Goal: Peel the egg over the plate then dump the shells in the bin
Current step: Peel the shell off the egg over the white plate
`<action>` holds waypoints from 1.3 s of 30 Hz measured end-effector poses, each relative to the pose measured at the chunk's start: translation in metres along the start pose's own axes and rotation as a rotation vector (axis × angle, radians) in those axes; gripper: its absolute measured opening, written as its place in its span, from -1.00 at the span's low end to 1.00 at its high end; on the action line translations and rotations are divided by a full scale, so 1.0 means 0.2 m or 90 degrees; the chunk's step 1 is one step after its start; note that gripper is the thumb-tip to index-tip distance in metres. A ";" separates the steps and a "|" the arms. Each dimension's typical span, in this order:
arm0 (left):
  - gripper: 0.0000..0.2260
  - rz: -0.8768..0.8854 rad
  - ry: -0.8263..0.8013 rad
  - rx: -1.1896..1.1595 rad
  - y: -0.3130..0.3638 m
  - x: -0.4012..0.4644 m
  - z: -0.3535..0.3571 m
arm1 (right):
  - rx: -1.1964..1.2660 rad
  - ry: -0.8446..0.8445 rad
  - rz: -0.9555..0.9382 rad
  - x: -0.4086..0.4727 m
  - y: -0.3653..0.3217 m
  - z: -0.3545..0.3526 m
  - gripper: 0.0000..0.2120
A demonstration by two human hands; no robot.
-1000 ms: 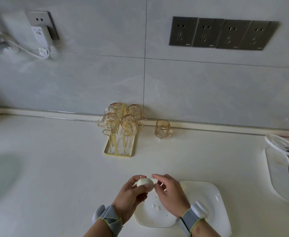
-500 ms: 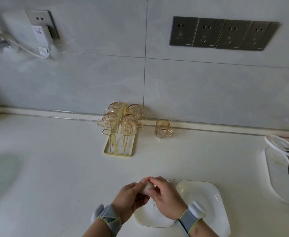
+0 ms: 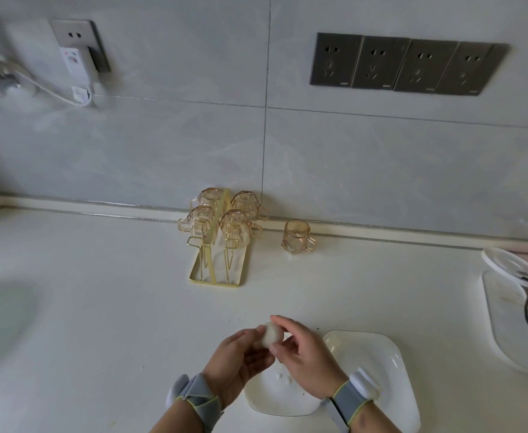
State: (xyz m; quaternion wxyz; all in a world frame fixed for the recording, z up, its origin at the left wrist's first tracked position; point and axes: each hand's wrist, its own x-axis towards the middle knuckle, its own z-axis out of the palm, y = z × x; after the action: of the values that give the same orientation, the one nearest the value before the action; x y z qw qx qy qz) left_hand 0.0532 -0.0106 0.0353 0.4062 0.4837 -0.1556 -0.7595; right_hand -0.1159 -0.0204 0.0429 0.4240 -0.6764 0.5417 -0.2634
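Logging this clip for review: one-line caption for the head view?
Left hand and right hand hold an egg above a white plate.

Kitchen corner with a white tabletop and grey tiled wall

The tabletop (image 3: 100,307) is pale and glossy and meets a wall (image 3: 162,145) of large grey marbled tiles along a light strip. A row of four dark sockets (image 3: 408,67) sits high on the right; a single socket (image 3: 79,45) on the left carries a white plug (image 3: 75,62) with a white cable (image 3: 47,89). A gold wire rack (image 3: 217,270) holding four upturned amber glass cups (image 3: 222,215) stands at the wall, with a fifth cup (image 3: 297,236) just beside it. Soft, even light falls on the scene.
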 end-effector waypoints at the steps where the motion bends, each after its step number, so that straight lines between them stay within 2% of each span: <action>1: -0.65 -0.004 0.004 0.005 0.00 0.00 0.00 | 0.005 0.007 0.000 0.00 0.00 0.00 -0.60; 9: -0.68 -0.026 0.010 0.020 -0.01 0.00 -0.01 | 0.021 0.024 0.010 0.00 -0.02 0.00 -0.69; 14: -0.74 0.007 0.016 -0.015 -0.01 0.00 0.00 | 0.035 0.009 0.029 0.00 -0.01 0.00 -0.71; 18: -0.78 0.031 -0.035 -0.019 0.00 -0.02 0.01 | 0.058 -0.013 0.051 0.01 0.00 -0.01 -0.58; 20: -0.79 0.032 -0.025 -0.007 0.00 -0.02 0.01 | 0.076 -0.016 0.056 0.01 0.01 -0.02 -0.54; 28: -0.80 0.028 -0.015 0.000 -0.02 -0.01 0.00 | 0.086 0.020 0.050 0.01 0.00 -0.01 -0.75; 34: -0.70 0.027 -0.010 0.009 -0.02 -0.01 0.01 | 0.113 0.063 0.053 0.01 0.00 0.03 -0.82; 36: -0.66 0.026 -0.012 0.001 -0.02 -0.01 0.02 | 0.135 0.070 0.065 0.01 0.00 0.02 -0.78; 39: -0.63 0.026 -0.016 -0.006 -0.01 -0.01 0.02 | 0.163 0.030 0.075 0.01 -0.01 0.00 -0.62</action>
State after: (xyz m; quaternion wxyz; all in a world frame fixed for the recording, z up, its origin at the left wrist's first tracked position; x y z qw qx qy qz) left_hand 0.0493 -0.0086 0.0365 0.4219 0.4689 -0.1670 -0.7578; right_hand -0.1146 -0.0219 0.0443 0.5083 -0.5774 0.5524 -0.3209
